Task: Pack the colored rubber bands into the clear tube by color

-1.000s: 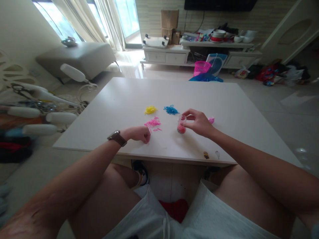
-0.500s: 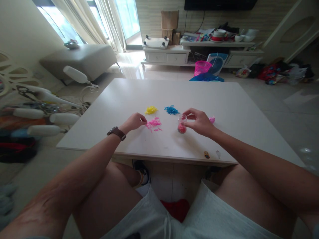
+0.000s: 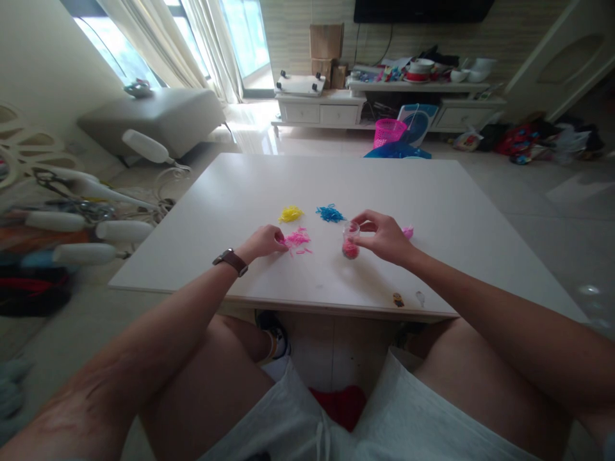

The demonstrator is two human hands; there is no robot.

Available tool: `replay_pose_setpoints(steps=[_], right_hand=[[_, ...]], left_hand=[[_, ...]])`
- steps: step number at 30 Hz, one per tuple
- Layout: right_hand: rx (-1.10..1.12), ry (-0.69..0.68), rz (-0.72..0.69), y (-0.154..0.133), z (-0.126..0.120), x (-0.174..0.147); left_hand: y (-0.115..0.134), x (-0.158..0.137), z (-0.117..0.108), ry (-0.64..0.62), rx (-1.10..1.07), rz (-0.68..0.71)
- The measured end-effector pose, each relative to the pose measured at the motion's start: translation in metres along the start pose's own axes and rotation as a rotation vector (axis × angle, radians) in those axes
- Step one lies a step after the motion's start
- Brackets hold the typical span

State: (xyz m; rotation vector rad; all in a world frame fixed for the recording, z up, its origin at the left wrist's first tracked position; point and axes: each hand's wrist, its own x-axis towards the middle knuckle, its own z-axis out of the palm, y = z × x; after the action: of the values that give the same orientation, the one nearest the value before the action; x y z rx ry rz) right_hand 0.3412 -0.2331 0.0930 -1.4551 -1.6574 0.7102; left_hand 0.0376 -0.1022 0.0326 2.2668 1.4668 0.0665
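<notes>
My right hand [image 3: 382,237] is closed round the upper part of a small clear jar [image 3: 351,239], which has red-pink pieces in its lower part. At the left edge of a pile of small pink loop-like pieces [image 3: 298,237], my left hand [image 3: 265,242] has its fingers pinched together; whatever lies between the fingertips is hidden. Behind the pink pile is a heap of yellow pieces [image 3: 291,213]. A similar blue heap [image 3: 330,213] lies behind and left of the jar. Partly covered by my right hand, a pink item [image 3: 408,232] shows on the table.
The white table [image 3: 384,182] has a small yellow-and-dark figure [image 3: 398,299] and a small pale piece [image 3: 420,298] near its front edge. Beyond it stands a pink basket [image 3: 388,132]. White lamp arms [image 3: 147,146] rise beside the table's left side.
My left hand has shifted slightly right and down, further into the edge of the pink pile. My right hand and the jar have stayed almost in place.
</notes>
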Motion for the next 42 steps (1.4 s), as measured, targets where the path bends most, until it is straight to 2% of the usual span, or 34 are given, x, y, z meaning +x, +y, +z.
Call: replay_pose_setpoints(steps=[12,16,21,26,33,38,42], right_hand=[[-0.010,-0.007,-0.019,0.000,0.000,0.000],[-0.035,0.003,-0.038,-0.002,-0.001,0.001],[-0.102,-0.007,-0.107,0.001,0.001,0.001],[-0.191,-0.027,-0.165,0.011,0.005,0.003],[-0.300,-0.136,-0.203,0.015,0.009,0.003],[-0.339,-0.200,-0.226,0.012,0.011,-0.001],[-0.378,-0.227,-0.240,0.011,0.009,-0.002]], left_hand=[[0.011,-0.002,0.008,-0.006,0.029,0.036],[0.011,-0.003,-0.006,-0.001,0.032,0.088],[0.020,-0.009,-0.027,0.059,-0.078,0.171],[0.046,-0.015,-0.027,0.086,-0.182,0.316],[0.090,-0.019,-0.012,0.027,-0.293,0.471],[0.121,-0.022,-0.004,0.024,-0.204,0.563],[0.136,-0.019,0.001,0.069,-0.132,0.575]])
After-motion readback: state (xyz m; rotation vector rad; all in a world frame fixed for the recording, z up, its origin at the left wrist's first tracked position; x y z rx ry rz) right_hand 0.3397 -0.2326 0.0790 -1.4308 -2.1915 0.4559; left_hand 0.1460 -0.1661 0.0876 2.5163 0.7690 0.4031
